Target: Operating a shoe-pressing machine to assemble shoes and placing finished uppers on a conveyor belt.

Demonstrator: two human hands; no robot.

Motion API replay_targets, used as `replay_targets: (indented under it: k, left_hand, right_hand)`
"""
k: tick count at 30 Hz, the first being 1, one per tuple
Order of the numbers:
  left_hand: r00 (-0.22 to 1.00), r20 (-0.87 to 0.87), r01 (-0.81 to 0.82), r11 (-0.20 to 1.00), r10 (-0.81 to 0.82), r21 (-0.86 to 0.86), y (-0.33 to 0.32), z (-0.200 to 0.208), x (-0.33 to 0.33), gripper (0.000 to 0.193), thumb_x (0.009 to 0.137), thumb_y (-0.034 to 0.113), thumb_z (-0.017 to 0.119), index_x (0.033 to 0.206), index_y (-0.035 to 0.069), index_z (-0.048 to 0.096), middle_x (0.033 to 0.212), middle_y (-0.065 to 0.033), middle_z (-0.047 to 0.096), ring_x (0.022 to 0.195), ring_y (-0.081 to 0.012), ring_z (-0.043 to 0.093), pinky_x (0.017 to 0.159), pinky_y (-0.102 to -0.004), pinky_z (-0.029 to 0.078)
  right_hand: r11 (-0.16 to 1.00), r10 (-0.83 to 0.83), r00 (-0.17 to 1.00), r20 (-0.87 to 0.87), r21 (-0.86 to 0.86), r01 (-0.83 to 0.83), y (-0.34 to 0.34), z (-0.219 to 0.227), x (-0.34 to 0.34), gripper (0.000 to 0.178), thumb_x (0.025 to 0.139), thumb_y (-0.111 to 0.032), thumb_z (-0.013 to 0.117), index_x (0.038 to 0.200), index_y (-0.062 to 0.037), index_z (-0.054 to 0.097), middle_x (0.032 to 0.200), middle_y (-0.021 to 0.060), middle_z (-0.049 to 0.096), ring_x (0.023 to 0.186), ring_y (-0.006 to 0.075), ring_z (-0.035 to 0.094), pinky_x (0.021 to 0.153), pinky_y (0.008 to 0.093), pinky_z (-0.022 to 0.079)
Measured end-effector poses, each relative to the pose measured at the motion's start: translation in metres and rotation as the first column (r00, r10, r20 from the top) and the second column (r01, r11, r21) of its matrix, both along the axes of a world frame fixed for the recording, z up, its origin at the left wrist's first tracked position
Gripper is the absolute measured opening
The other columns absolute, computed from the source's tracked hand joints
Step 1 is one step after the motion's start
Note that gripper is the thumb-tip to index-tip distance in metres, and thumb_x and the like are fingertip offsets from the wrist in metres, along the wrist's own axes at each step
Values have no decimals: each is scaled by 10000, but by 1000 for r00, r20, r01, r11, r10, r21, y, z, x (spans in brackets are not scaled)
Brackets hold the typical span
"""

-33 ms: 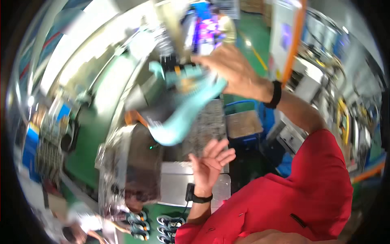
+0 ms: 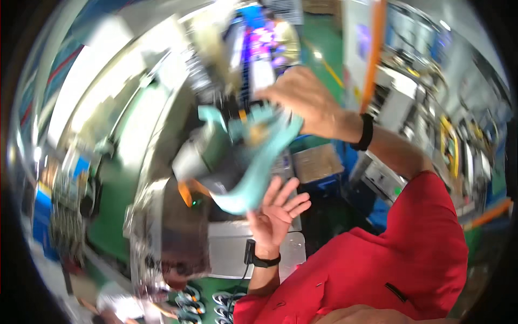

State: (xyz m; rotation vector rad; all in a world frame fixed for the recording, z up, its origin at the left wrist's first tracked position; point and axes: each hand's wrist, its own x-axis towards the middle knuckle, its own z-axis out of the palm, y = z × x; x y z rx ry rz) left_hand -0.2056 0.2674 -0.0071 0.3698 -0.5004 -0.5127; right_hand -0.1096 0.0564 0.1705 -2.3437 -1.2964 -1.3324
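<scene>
A teal and dark grey shoe (image 2: 253,175) with orange parts hangs above the bench, blurred by motion. My right hand (image 2: 307,100) is closed on its upper right end, the fingers partly hidden behind the teal edge. A black band circles that wrist. My left hand (image 2: 275,216) has its palm up and its fingers spread, holding nothing. Its thumb lies close to the shoe's lower teal edge; I cannot tell whether they touch. A black strap with a cord (image 2: 250,252) sits on the left wrist.
Below the shoe is a metal plate (image 2: 226,251) beside a brown, shiny-covered machine part (image 2: 183,232). A blue cart with a brown board (image 2: 318,163) stands to the right. Several shoes (image 2: 189,305) are at the bottom, near another person's arm (image 2: 164,311). Another person (image 2: 286,43) is far ahead.
The shoe has moved down and slightly right, its lower edge now beside my left thumb. My right hand still grips it. The view has shifted a little.
</scene>
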Motion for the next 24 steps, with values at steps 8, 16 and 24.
replay_targets:
  k: [8,16,24]
  left_hand:
    - [867,-154,491,865,-474,101,-232,31,-54,772,918,536,489,1459,16,307,1409,-210,443,1093,-348,568,935,-479,481]
    - [887,308,21,698,-343,716,-504,-5,-113,531,934,142,595,1405,16,384,1241,-119,563,1113,-217,579,947,-334,474]
    - [688,439,-163,467,-577,869,-735,-90,-69,681,919,405,614,1328,-107,429,1159,-163,618,1029,-207,615,864,-315,495]
  right_hand:
    - [778,-537,804,-257,219,589,-230,-84,-193,678,739,-43,693,1367,-131,452,1429,143,413,1330,346,377,1104,468,314]
    - [-255,140,833,-535,794,552,-384,-188,-334,624,751,-141,748,1313,-12,510,1118,65,609,966,121,578,852,257,481]
    - [-541,-354,681,-641,734,410,-475,-212,-446,545,698,-91,730,1221,-38,584,1045,61,645,938,129,594,844,254,475]
